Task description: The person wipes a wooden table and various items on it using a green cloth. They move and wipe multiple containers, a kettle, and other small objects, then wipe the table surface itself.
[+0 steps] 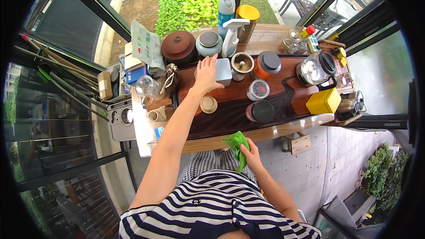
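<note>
My left hand (pixel 206 75) reaches across the dark wooden tea tray (pixel 212 124) with its fingers apart. It overlaps the left side of a pale blue box (pixel 223 69); whether it touches the box I cannot tell. Just below that hand sits a small beige round cup or lid (pixel 209 104). In front of the table edge, my right hand (pixel 253 156) grips a crumpled green cloth (pixel 237 147). Right of the box stand a steel canister (pixel 241 66) and an orange jar with a grey lid (pixel 266 64).
Behind the tray stand a brown lidded pot (pixel 178 47), a pale blue jar (pixel 209 43) and a white spray bottle (pixel 230 41). A glass kettle (pixel 313 69) and a yellow tin (pixel 323 101) occupy the right. Glassware (pixel 147 88) stands at the left.
</note>
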The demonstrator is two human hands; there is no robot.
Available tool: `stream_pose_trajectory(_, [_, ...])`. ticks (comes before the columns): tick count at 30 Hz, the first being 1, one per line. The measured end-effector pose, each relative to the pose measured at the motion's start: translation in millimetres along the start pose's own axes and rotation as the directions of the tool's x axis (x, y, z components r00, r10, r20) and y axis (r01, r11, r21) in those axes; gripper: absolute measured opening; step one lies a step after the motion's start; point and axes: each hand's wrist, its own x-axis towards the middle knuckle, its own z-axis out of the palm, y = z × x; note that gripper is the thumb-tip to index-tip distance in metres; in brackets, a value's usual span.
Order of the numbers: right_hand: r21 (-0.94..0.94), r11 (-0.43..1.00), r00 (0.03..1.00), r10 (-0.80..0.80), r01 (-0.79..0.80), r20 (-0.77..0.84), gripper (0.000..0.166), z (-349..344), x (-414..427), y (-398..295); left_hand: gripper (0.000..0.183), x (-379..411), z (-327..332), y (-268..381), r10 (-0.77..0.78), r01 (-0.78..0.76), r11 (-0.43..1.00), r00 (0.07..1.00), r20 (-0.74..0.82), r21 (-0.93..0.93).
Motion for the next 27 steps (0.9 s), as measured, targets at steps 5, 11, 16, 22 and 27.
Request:
stream_pose_trajectory(5, [0.46,0.852,0.966,0.25,-0.25,0.062,0.037,-7,-18,-33,0.11,-9,-2,0,-0.02,0.018,0.999,0.999,-0.029,-0.042])
stream_pose_trajectory(11, [0.625,0.745,0.969,0.129,-0.234,0.209,0.051,-9,-22,-89,0.112,-57,-55,49,-0.165,0.091,0.813,0.983,-0.077,-0.575])
stream_pose_trajectory(16, [0.346,0.839,0.886,-0.462,0.42,0.047,0.052,28,-2,-174,0.109,-87,-90,103,-0.147,0.02,0.69,0.983,-0.113,-0.723])
stream_pose_trajectory(22, [-0.823,0.045,0.591,-0.718,0.566,0.367,0.044,94,18,-219,0.076,-109,-93,135,0.19,-0.271,0.861,0.957,-0.221,-0.431])
stream_pose_trajectory(27, [-0.735,0.365,0.709,-0.671,0.572,0.218,0.043,89,49,-224,0.075,-111,-104,156,0.071,-0.212,0.893,0.938,-0.34,-0.398])
